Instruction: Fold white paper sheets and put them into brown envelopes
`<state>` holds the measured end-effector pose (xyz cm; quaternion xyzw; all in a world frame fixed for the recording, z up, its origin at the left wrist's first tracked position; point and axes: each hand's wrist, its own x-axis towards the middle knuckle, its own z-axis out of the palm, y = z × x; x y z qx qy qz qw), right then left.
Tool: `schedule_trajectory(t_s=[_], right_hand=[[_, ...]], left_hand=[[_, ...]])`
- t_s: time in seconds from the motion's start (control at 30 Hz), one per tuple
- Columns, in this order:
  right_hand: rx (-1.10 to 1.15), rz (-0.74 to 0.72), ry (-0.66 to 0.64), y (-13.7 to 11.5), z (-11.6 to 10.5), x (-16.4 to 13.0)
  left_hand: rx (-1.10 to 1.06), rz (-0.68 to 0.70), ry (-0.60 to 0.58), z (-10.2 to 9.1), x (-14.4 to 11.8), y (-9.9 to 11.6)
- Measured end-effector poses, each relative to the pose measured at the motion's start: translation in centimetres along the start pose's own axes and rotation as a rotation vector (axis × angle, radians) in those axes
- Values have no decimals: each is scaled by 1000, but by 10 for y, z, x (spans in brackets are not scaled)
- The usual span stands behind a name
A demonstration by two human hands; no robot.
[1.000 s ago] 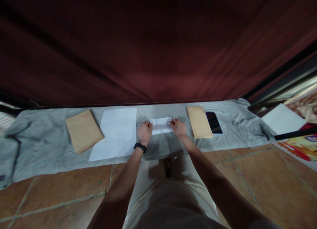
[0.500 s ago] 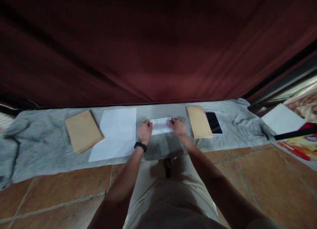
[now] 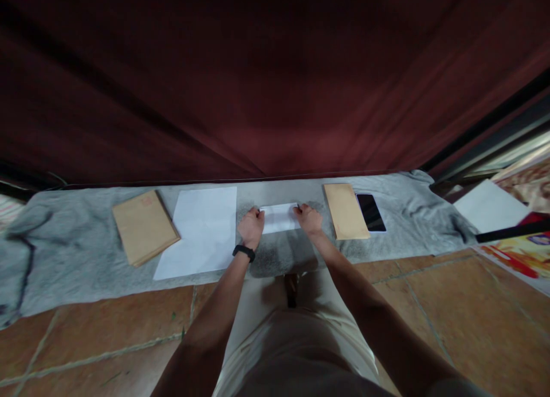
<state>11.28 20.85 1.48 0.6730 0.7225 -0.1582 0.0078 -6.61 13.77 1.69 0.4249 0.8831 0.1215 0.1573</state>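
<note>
A folded strip of white paper (image 3: 280, 219) lies on the grey cloth (image 3: 275, 256) in front of me. My left hand (image 3: 251, 227) pinches its left end, fingers closed. At the right end, my right hand (image 3: 308, 218) grips the same paper, with thumb and fingers pressed together near the top corner. Left of my left hand is a larger flat stack or sheet of white paper (image 3: 201, 231); I cannot tell how many sheets. A brown envelope (image 3: 346, 211) rests to the right of my right hand.
A stack of brown envelopes (image 3: 144, 228) overlaps the white sheet's left edge. Beside the single envelope lies a smartphone (image 3: 370, 212). A dark red curtain (image 3: 275, 116) hangs behind the cloth-covered surface. Tiled floor (image 3: 107, 328) shows below its front edge.
</note>
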Motion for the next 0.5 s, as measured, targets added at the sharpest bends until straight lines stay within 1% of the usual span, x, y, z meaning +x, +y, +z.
schedule_trajectory(t_s=[0.23,0.5], right_hand=[[-28,5,38,-1,3,3],[-32,-5,52,0,4,3]], left_hand=[[4,-3,5,0,2,1],[8,0,8,1,5,-1]])
